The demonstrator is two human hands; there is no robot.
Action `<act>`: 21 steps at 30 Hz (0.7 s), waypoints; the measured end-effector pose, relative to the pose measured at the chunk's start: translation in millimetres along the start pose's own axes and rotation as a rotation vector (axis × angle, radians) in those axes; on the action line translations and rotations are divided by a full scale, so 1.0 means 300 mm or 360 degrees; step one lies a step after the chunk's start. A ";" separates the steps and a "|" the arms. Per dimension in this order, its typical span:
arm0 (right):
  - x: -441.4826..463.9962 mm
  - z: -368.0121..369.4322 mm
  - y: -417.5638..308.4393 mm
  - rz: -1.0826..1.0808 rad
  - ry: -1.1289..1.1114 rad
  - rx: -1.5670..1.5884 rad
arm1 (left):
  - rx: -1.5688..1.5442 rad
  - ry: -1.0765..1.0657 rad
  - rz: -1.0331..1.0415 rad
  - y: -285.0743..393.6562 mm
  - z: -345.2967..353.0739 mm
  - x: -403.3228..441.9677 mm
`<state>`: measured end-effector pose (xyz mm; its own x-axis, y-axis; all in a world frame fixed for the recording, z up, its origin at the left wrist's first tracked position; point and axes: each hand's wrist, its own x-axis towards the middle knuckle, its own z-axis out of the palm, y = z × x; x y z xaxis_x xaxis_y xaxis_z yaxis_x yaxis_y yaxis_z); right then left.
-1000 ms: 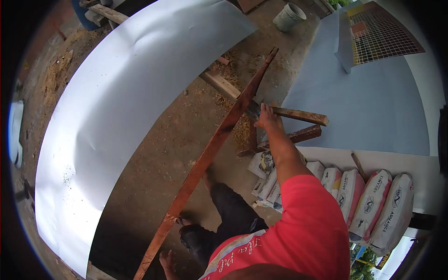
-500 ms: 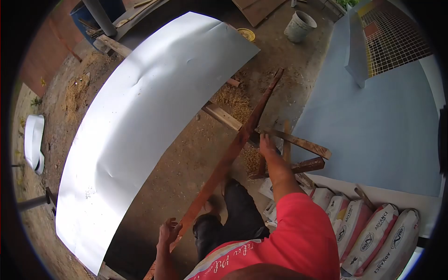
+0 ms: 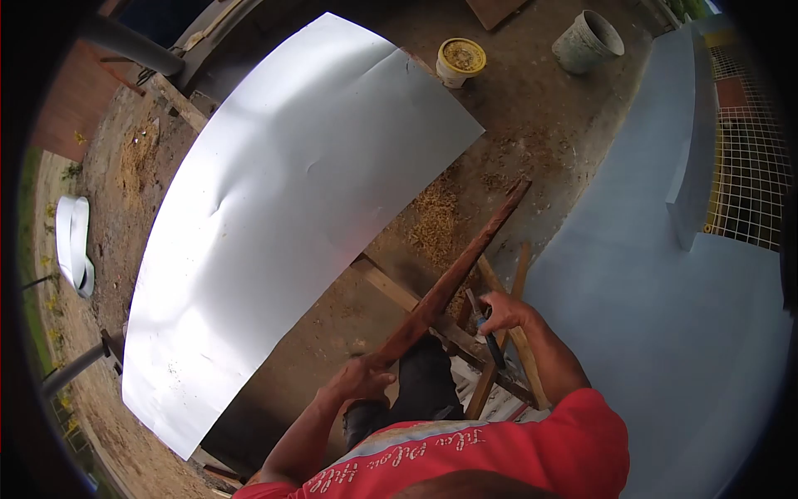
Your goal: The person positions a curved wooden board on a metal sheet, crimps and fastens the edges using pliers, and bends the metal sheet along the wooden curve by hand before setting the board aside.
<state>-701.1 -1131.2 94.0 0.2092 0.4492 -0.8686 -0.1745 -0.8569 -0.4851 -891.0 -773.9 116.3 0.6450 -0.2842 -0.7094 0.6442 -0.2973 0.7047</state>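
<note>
A long reddish-brown wooden board (image 3: 438, 301) slants up and to the right across the middle of the head view. My left hand (image 3: 356, 379) is closed around its near part, thumb on the right side. On the other side of the board, my right hand (image 3: 505, 313) grips a hand tool (image 3: 496, 353) with a dark handle, a bit of blue and a metal end; its exact kind is unclear. Under the board runs a lighter wooden beam (image 3: 386, 287). Wooden stand legs (image 3: 524, 358) cross below my right forearm.
A large shiny metal sheet (image 3: 274, 200) fills the left side, close to the board. Behind stand a yellow-rimmed bucket (image 3: 455, 77) and a grey bucket (image 3: 582, 43). Wood shavings (image 3: 434, 224) litter the ground. A grey-blue surface (image 3: 632, 333) lies to the right.
My left hand has moved up and right along the board and now grips it. My right hand has shifted right and down, where the tool shows. The view has turned.
</note>
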 end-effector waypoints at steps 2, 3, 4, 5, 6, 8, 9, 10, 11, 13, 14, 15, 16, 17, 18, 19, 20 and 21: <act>0.021 -0.101 -0.069 -0.0377 0.0067 0.0457 | 0.0099 0.0083 0.0215 0.467 -0.090 0.156; 0.074 -0.158 -0.151 -0.0598 0.0165 0.0641 | 0.0179 0.0125 0.0328 0.617 -0.115 0.227; 0.126 -0.214 -0.233 -0.0831 0.0243 0.0808 | 0.0271 0.0104 0.0346 0.606 -0.125 0.259; 0.169 -0.258 -0.294 -0.1013 0.0370 0.0937 | 0.0363 0.0084 0.0365 0.596 -0.135 0.292; 0.181 -0.273 -0.288 -0.1001 0.0299 0.0982 | 0.0454 0.0065 0.0386 0.605 -0.146 0.322; 0.206 -0.292 -0.273 -0.0981 0.0153 0.1067 | 0.0723 0.0420 0.0493 0.688 -0.302 0.506; 0.235 -0.313 -0.297 -0.1019 0.0143 0.1038 | 0.0839 0.0652 0.0494 0.752 -0.391 0.609; 0.288 -0.368 -0.358 -0.1058 0.0225 0.0939 | 0.0938 0.0833 0.0462 0.807 -0.475 0.700; 0.422 -0.491 -0.501 -0.1123 0.0506 0.0687 | 0.1023 0.0938 0.0388 0.859 -0.563 0.791; 0.631 -0.693 -0.694 -0.1009 0.1021 0.0256 | 0.1183 0.0864 0.0264 0.914 -0.661 0.898; 0.690 -0.754 -0.703 -0.0882 0.1224 0.0102 | 0.1286 0.0856 0.0365 0.915 -0.700 0.948; 0.732 -0.798 -0.699 -0.0766 0.1376 -0.0018 | 0.1376 0.0857 0.0475 0.911 -0.738 1.008; 0.768 -0.822 -0.687 -0.0653 0.1592 -0.0162 | 0.1357 0.0914 0.0506 0.896 -0.771 1.074; 0.756 -0.843 -0.681 -0.0541 0.1597 -0.0284 | 0.1337 0.0969 0.0530 0.880 -0.804 1.137; 0.734 -0.864 -0.680 -0.0425 0.1597 -0.0409 | 0.1530 0.0991 0.0401 0.910 -0.814 1.178; 0.746 -0.868 -0.685 -0.0349 0.1598 -0.0566 | 0.1553 0.1132 0.0398 0.915 -0.804 1.201; 0.765 -0.873 -0.688 -0.0268 0.1596 -0.0728 | 0.1622 0.1107 0.0410 0.916 -0.818 1.237; 0.782 -0.869 -0.692 -0.0228 0.1609 -0.0741 | 0.1692 0.1082 0.0419 0.914 -0.828 1.265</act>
<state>-364.8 -913.9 17.2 0.9203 0.3207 -0.2242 0.2462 -0.9199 -0.3051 -367.3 -736.8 42.5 0.9830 -0.0196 -0.1827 0.0265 -0.9688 0.2465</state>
